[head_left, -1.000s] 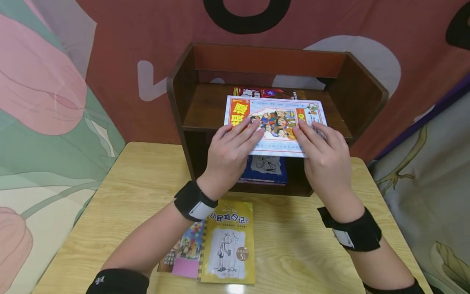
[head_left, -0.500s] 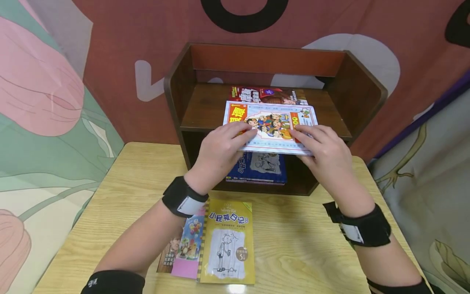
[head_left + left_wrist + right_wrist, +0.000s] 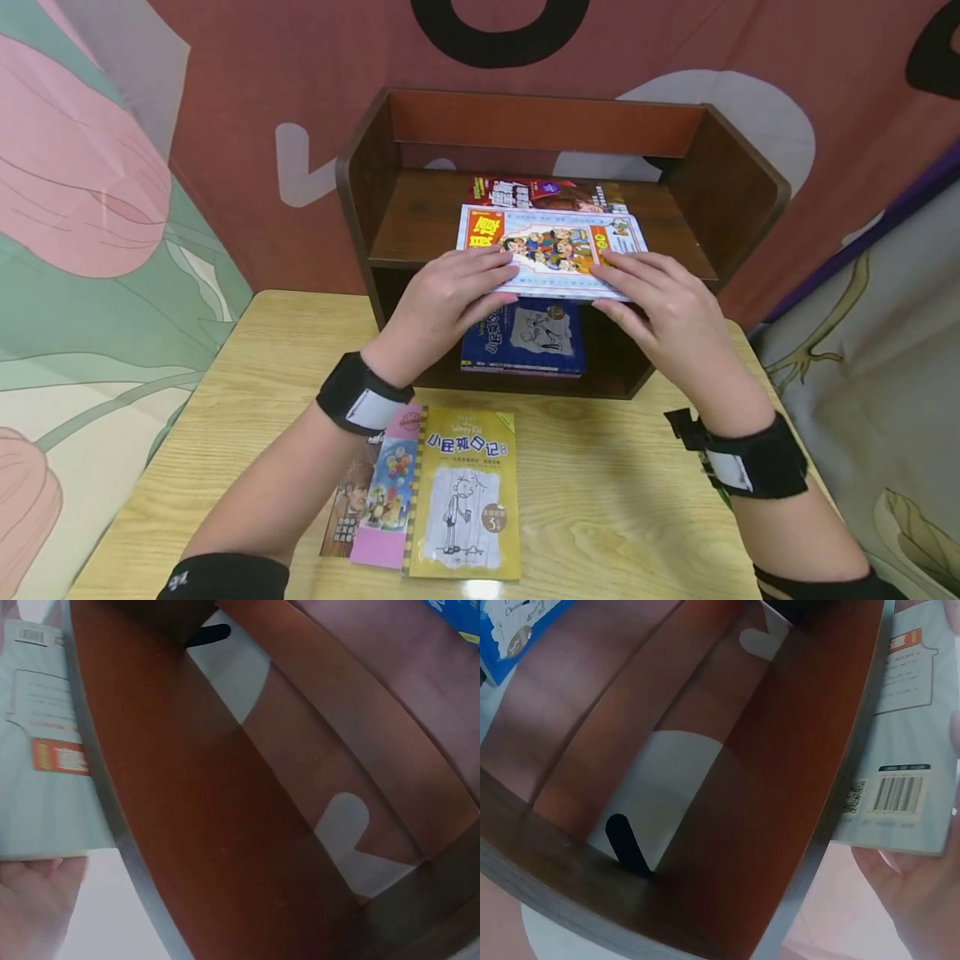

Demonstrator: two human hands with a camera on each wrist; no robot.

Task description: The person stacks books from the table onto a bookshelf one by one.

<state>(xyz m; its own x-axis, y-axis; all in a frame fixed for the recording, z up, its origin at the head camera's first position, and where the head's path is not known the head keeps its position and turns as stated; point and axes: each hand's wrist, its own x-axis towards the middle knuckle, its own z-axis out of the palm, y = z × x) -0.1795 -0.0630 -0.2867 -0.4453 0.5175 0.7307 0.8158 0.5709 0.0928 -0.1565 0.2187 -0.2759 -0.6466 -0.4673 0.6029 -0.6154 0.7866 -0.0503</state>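
Comic's [image 3: 558, 250] near edge shifted slightly; left hand [image 3: 446, 296], right hand [image 3: 667, 308] fingers pinch it; yellow book [image 3: 461, 508] before shelf [image 3: 427, 221]: "小屁孩日记8".

Pale-blue book [image 3: 553, 253]: closed, cartoon cover facing up.

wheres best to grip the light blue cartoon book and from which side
The near long edge of the light blue cartoon book is probably best, left hand toward one end and right hand toward the other, coming from the front: that edge juts past the brown shelf, leaving top and underside within reach.
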